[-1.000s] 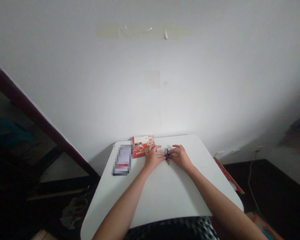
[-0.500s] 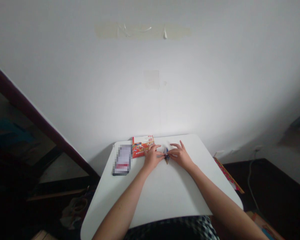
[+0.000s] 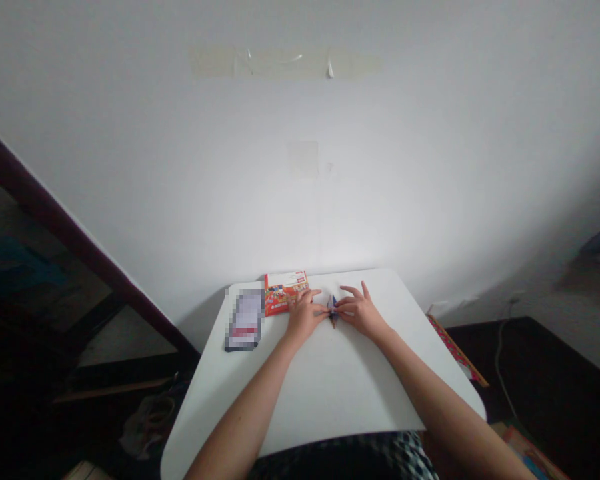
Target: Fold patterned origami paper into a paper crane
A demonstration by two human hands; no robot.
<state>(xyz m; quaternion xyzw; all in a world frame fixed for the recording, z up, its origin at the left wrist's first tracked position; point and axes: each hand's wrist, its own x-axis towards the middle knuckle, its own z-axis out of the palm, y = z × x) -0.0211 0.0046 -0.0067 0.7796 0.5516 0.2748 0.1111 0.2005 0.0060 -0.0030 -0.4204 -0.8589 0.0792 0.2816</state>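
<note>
A small folded piece of paper (image 3: 333,302), dark blue with a brownish lower tip, stands pointed between my fingertips over the white table. From the left, my left hand (image 3: 303,317) pinches its side with thumb and index finger, while the other fingers stretch toward the red packet (image 3: 276,307). My right hand (image 3: 363,313) grips the opposite side between thumb and fingertip, its remaining fingers raised and spread. The fingertips of both hands nearly meet and cover the middle of the paper.
A phone with a blurred screen (image 3: 246,320) lies on the left part of the white table (image 3: 330,393), beside the red packet. Behind the table rises a white wall (image 3: 360,213) with old tape. A pale cable (image 3: 500,360) runs down at the right.
Both hands keep almost the same place, with the paper between them. Only the fingertips on the paper have shifted slightly.
</note>
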